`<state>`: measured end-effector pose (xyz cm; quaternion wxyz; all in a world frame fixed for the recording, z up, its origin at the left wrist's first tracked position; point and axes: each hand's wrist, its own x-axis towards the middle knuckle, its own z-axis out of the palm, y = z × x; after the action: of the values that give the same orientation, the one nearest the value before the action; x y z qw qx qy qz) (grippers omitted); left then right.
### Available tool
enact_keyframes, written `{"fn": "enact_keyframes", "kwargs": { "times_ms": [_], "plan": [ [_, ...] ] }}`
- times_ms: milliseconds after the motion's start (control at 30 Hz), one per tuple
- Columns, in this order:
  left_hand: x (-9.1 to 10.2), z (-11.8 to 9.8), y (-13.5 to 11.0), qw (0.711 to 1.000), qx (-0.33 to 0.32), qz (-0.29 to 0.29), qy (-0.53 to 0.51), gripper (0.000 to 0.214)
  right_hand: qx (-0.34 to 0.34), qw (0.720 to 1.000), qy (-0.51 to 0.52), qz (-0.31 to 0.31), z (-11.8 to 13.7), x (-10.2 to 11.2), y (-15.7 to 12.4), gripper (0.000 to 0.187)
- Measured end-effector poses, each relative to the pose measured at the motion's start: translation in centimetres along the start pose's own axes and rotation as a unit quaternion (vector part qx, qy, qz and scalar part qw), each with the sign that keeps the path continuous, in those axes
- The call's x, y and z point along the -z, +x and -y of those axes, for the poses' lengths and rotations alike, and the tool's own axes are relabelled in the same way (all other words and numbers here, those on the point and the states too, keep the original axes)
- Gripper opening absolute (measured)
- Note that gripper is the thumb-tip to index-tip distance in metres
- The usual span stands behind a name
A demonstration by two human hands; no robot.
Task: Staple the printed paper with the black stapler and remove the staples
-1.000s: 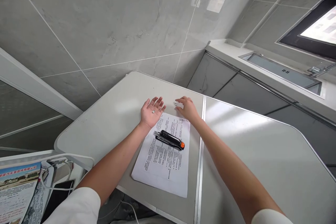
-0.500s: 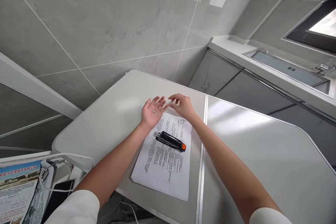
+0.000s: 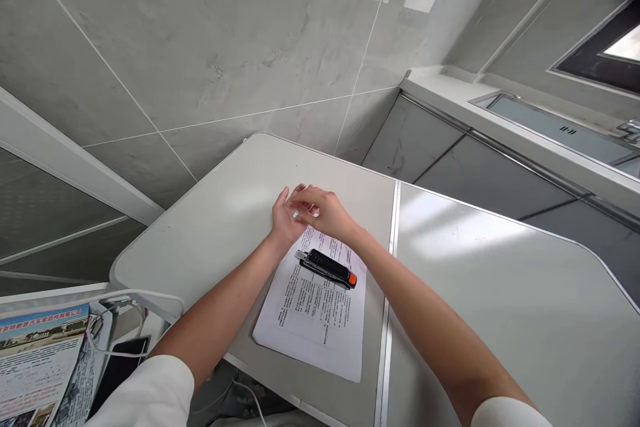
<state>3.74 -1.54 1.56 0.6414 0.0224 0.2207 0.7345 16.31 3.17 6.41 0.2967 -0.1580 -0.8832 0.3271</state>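
Note:
My left hand (image 3: 285, 221) is turned palm up with its fingers spread, above the top end of the printed papers. A tiny silvery piece (image 3: 296, 213) rests in that palm, partly covered; it looks like a short strip of staples. My right hand (image 3: 325, 212) reaches over the left palm, thumb and forefinger brought together at the piece. Whatever its fingertips hold is too small to make out. Below the hands, a black stapler (image 3: 327, 268) with an orange end lies on the stack of printed papers (image 3: 320, 340).
The papers lie on a light grey table (image 3: 210, 240), beside a metal seam (image 3: 387, 320). At lower left are a printed leaflet (image 3: 37, 353), a white cable (image 3: 150, 293) and a black flat object (image 3: 117, 373). A tiled wall (image 3: 200, 33) and a counter with a sink (image 3: 555, 127) stand behind.
My right hand has moved left, from beside the left fingers to over the left palm. My left hand stays palm up. The view has shifted slightly.

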Motion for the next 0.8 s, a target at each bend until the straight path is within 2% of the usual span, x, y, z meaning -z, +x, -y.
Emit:
{"fn": "enact_keyframes", "kwargs": {
  "times_ms": [100, 200, 333, 433, 500, 567, 633, 667, 700, 800],
  "plan": [
    [0.0, -0.2, -0.1, 1.000, 0.004, 0.016, -0.002, 0.028, -0.010, 0.995, -0.027, -0.096, 0.4, 1.8, -2.2, 0.022],
    [0.4, -0.4, -0.4, 0.999, 0.021, 0.037, 0.002, 0.040, -0.040, 0.983, -0.069, -0.163, 0.3, 3.7, -5.7, 0.016],
    [0.4, -0.9, -0.9, 0.997, 0.030, 0.067, 0.018, 0.047, -0.089, 0.973, -0.116, -0.177, -0.1, 5.9, -11.4, 0.015],
    [-0.5, -1.0, -1.7, 0.995, 0.027, 0.084, 0.045, 0.049, -0.125, 0.964, -0.149, -0.181, -0.3, 6.8, -15.6, 0.014],
    [-1.5, -0.8, -3.1, 0.991, 0.028, 0.100, 0.084, 0.052, -0.146, 0.960, -0.162, -0.173, -0.4, 7.0, -18.2, 0.013],
    [-2.4, -0.5, -5.6, 0.979, 0.037, 0.146, 0.138, 0.055, -0.163, 0.957, -0.175, -0.166, -0.6, 6.9, -20.5, 0.014],
    [-2.8, -0.2, -9.4, 0.949, 0.086, 0.206, 0.224, 0.058, -0.166, 0.955, -0.186, -0.161, -0.6, 6.7, -22.3, 0.016],
    [-2.8, -0.3, -11.7, 0.924, 0.115, 0.237, 0.276, 0.058, -0.165, 0.954, -0.193, -0.159, -0.6, 6.6, -23.0, 0.017],
    [-2.6, -0.4, -14.3, 0.890, 0.153, 0.273, 0.333, 0.056, -0.163, 0.953, -0.199, -0.160, -0.5, 6.4, -23.5, 0.017],
    [-1.4, -1.7, -22.8, 0.753, 0.237, 0.373, 0.487, 0.052, -0.158, 0.949, -0.207, -0.176, 0.0, 5.9, -24.2, 0.011]
  ]
}}
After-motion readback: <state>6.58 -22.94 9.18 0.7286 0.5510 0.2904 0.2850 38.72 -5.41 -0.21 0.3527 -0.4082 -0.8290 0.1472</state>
